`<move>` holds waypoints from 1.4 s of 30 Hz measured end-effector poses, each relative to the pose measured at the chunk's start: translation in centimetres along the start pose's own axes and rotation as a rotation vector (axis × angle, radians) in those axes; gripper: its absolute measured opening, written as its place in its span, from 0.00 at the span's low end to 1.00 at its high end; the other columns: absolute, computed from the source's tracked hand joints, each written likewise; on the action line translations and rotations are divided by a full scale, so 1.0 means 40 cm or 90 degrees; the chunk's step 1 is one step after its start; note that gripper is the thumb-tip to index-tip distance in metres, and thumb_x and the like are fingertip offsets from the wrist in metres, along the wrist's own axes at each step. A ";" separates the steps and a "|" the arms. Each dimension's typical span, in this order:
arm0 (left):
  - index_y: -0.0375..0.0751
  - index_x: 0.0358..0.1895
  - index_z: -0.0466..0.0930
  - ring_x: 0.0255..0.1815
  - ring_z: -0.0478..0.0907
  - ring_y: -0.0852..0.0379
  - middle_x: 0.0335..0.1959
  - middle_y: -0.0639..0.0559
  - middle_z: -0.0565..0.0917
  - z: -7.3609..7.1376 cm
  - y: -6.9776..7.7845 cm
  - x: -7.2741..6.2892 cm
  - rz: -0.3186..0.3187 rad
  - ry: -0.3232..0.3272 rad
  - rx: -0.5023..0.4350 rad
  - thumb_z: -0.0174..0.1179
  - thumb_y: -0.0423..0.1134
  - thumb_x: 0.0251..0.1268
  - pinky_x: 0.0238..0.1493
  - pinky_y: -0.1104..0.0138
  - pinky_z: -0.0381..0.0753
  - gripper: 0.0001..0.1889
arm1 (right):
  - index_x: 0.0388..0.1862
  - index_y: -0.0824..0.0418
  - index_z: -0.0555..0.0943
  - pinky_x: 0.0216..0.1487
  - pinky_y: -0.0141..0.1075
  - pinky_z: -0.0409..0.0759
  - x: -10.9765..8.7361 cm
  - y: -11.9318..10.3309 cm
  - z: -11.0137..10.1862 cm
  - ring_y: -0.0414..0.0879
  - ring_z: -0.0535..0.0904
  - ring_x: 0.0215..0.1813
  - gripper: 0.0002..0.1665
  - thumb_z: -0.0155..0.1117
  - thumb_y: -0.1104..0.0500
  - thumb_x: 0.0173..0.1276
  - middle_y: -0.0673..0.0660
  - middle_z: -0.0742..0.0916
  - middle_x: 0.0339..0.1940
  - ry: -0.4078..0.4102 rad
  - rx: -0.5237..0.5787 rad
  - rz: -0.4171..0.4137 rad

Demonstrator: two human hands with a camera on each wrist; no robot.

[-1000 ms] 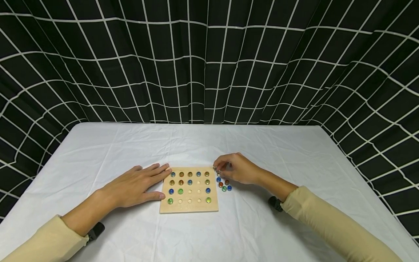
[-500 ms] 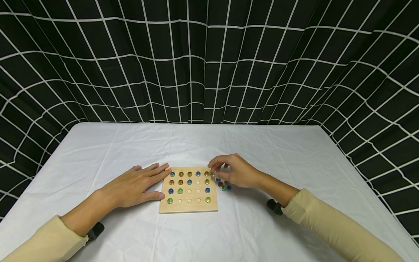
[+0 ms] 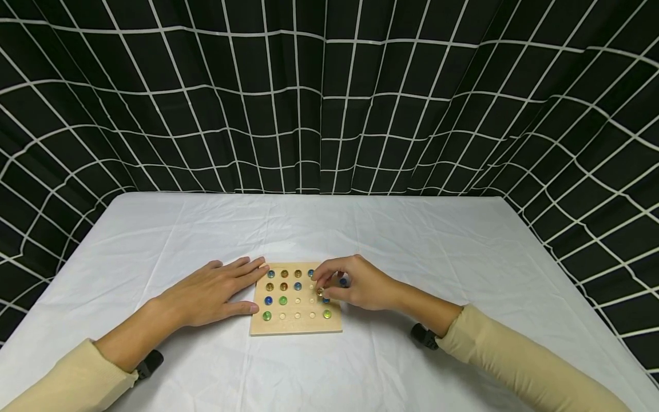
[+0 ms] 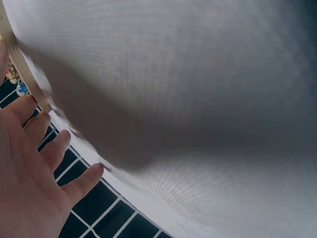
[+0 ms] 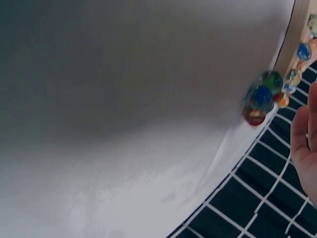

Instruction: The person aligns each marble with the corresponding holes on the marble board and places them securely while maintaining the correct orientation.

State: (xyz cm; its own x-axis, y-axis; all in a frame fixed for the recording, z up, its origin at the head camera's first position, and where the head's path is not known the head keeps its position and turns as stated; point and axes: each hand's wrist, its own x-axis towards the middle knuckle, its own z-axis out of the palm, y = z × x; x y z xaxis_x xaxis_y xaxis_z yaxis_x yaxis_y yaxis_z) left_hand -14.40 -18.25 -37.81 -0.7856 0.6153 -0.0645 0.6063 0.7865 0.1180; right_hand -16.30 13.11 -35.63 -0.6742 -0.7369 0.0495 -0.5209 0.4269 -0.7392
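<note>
A light wooden board (image 3: 296,327) with rows of round hollows lies on the cloth. Glass marbles sit in many hollows, among them a green marble (image 3: 283,300) and a blue one (image 3: 269,300); several hollows in the lower middle are bare. My left hand (image 3: 213,293) lies flat with spread fingers, its fingertips and thumb on the board's left edge. Over the right part of the board, my right hand (image 3: 362,284) pinches a clear amber-tinted marble (image 3: 320,292) between thumb and fingers. That hand hides some marbles in the right column.
Loose marbles (image 5: 261,97) in blue, green and red lie beside the board's right edge, mostly behind the right hand in the head view. White cloth (image 3: 437,246) covers the table. A black curtain with white grid lines (image 3: 319,114) hangs around it.
My right hand has carried the pinched marble left and nearer to me, from the loose marbles at the board's right edge to above the board. The left hand has stayed put.
</note>
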 end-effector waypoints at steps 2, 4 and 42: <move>0.59 0.73 0.51 0.73 0.56 0.50 0.74 0.59 0.54 0.000 -0.001 0.001 0.000 -0.001 0.001 0.38 0.73 0.60 0.62 0.45 0.62 0.40 | 0.45 0.57 0.81 0.43 0.41 0.77 0.001 -0.004 0.006 0.35 0.80 0.39 0.14 0.66 0.65 0.60 0.45 0.87 0.35 -0.005 -0.002 0.003; 0.59 0.73 0.50 0.73 0.56 0.50 0.74 0.59 0.54 -0.001 0.000 0.001 0.001 -0.001 0.001 0.38 0.73 0.60 0.62 0.45 0.63 0.40 | 0.45 0.56 0.81 0.44 0.41 0.75 0.002 -0.007 0.011 0.36 0.80 0.40 0.14 0.67 0.64 0.59 0.43 0.87 0.35 -0.008 -0.004 0.006; 0.60 0.73 0.51 0.74 0.56 0.52 0.74 0.60 0.55 0.000 0.000 -0.002 -0.001 0.005 -0.006 0.40 0.73 0.60 0.62 0.47 0.62 0.40 | 0.48 0.58 0.80 0.57 0.46 0.73 0.007 -0.008 -0.054 0.37 0.79 0.48 0.17 0.67 0.66 0.58 0.48 0.88 0.36 0.019 -0.067 0.017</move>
State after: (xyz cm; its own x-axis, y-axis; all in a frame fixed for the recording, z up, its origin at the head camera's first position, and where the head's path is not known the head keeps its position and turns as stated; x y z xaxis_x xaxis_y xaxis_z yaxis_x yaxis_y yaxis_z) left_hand -14.33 -18.31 -37.80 -0.7873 0.6139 -0.0566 0.6042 0.7866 0.1275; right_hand -17.49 13.91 -33.93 -0.7031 -0.7092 0.0516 -0.5536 0.5003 -0.6657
